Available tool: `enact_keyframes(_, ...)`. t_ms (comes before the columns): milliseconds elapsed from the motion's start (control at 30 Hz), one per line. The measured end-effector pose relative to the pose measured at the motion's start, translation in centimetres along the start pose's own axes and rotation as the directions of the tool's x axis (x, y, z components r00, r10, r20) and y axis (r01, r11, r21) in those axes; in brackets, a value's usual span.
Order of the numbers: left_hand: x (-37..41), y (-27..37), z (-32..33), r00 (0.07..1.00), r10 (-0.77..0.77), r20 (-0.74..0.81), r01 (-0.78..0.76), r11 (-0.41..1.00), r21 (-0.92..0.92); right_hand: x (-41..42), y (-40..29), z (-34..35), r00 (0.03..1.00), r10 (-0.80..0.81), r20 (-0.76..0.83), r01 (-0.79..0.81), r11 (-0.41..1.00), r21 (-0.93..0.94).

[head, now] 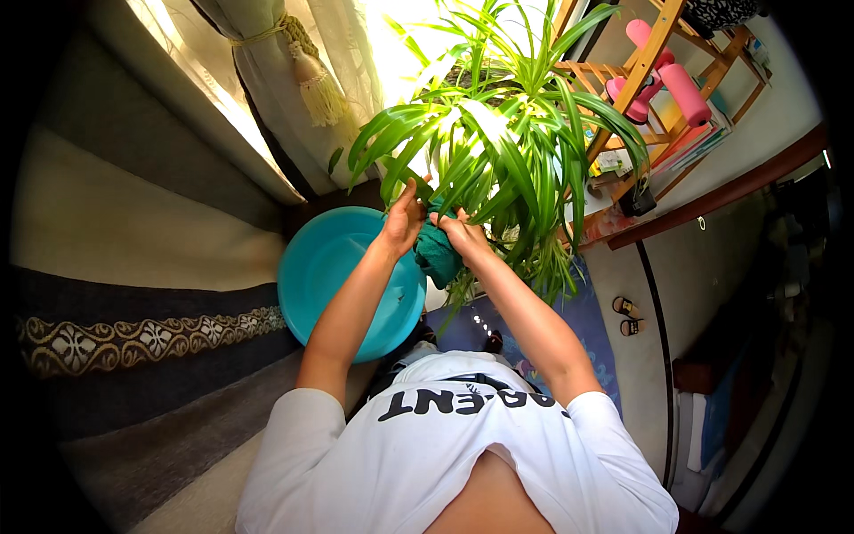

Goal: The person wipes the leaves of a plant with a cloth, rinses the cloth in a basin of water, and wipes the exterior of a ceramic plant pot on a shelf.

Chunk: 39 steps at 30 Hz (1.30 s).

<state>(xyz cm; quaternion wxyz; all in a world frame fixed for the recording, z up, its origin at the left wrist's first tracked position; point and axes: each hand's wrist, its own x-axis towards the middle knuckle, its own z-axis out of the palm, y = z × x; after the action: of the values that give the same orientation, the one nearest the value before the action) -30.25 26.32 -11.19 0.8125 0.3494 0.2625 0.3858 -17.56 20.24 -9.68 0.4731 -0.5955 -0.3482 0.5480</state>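
Observation:
A bushy spider plant [500, 133] with long green-and-pale striped leaves hangs over the space before me. My right hand [464, 237] grips a bunched dark green cloth [438, 252] just under the lower leaves. Beside it, my left hand [403, 219] is raised with its palm towards the cloth and its fingertips among the leaves. Whether those fingers pinch a leaf is hidden. Below and left of my left hand stands a turquoise plastic basin [313, 267], with a small dark bit on its inner side.
Curtains [153, 220] with a patterned band fill the left side, and a tasselled tieback [313, 80] hangs by the bright window. To the right is a wooden shelf rack [634, 87] holding a pink object [687, 93] and books. Sandals [627, 317] lie on the floor.

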Motion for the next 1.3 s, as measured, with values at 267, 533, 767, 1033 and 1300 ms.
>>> enact_keyframes(267, 0.0, 0.8, -1.9, 0.993, 0.064, 0.101, -0.054, 0.993, -0.103, 0.7, -2.1, -0.4, 0.99, -0.063, 0.13, 0.082, 0.986, -0.148)
enact_keyframes(533, -0.3, 3.3, -0.3, 0.981, 0.143, 0.129, -0.144, 0.99, -0.002, 1.0, -3.3, 0.9, 0.978, -0.188, 0.094, 0.202, 0.965, -0.165)
enact_keyframes(767, -0.2, 3.1, -3.3, 0.988, 0.108, 0.113, -0.091, 0.985, -0.146, 1.0, -7.2, 2.7, 0.943, -0.266, 0.2, 0.302, 0.936, -0.179)
enact_keyframes(1033, -0.8, 3.3, -3.2, 0.997, 0.046, 0.058, -0.039, 0.994, -0.106, -1.1, -9.7, 1.8, 0.903, -0.236, 0.36, 0.216, 0.972, 0.094)
enact_keyframes(1300, -2.4, 5.8, -1.4, 0.984, 0.01, 0.177, 0.012, 0.992, -0.124, -3.8, -6.0, -1.3, 0.753, -0.241, 0.613, -0.292, 0.713, 0.638)
